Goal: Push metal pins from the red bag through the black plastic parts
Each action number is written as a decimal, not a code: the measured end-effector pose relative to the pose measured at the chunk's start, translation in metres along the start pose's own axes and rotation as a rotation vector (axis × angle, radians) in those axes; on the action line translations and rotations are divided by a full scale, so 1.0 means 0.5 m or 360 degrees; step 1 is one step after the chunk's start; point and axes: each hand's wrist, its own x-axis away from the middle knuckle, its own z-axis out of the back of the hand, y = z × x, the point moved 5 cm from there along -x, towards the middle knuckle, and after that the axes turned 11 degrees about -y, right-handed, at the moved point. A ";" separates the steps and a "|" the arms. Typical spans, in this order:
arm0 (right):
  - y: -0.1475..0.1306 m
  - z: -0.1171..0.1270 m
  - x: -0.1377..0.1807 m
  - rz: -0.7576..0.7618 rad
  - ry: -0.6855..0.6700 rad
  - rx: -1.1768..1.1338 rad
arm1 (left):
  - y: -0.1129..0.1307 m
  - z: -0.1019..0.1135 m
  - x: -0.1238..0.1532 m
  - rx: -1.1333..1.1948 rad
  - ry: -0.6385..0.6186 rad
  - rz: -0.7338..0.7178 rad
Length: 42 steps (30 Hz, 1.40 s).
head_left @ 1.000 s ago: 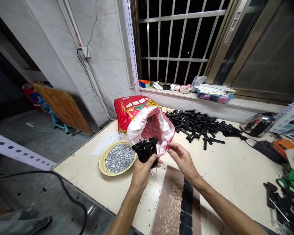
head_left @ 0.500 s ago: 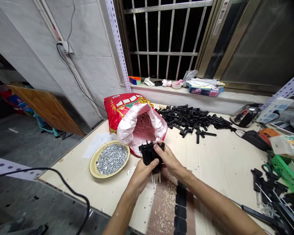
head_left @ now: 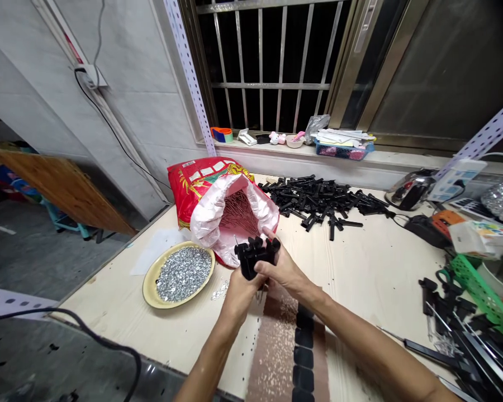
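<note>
My left hand (head_left: 240,287) grips a bundle of black plastic pieces (head_left: 251,255) from below, with thin metal pins sticking out under it. My right hand (head_left: 280,268) is closed over the same bundle from the right, fingers across its top. Both hands hover over the table just in front of an open red and white bag (head_left: 222,204) full of reddish pins. A yellow plate (head_left: 151,282) heaped with small silvery bits lies to the left of the hands.
A pile of black plastic pieces (head_left: 318,201) lies at the back of the pale wooden table (head_left: 381,273). A brown mat (head_left: 285,357) lies under my forearms. Tools and a green basket (head_left: 478,285) crowd the right side. A barred window and cluttered sill stand behind.
My right hand came in from the right and closed on the black bundle that the left hand holds. The view has shifted to the right.
</note>
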 end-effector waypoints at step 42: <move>0.050 0.137 -0.002 0.0134 0.1086 -0.0771 | 0.042 -0.106 -0.148 -0.0427 -0.0582 -0.0347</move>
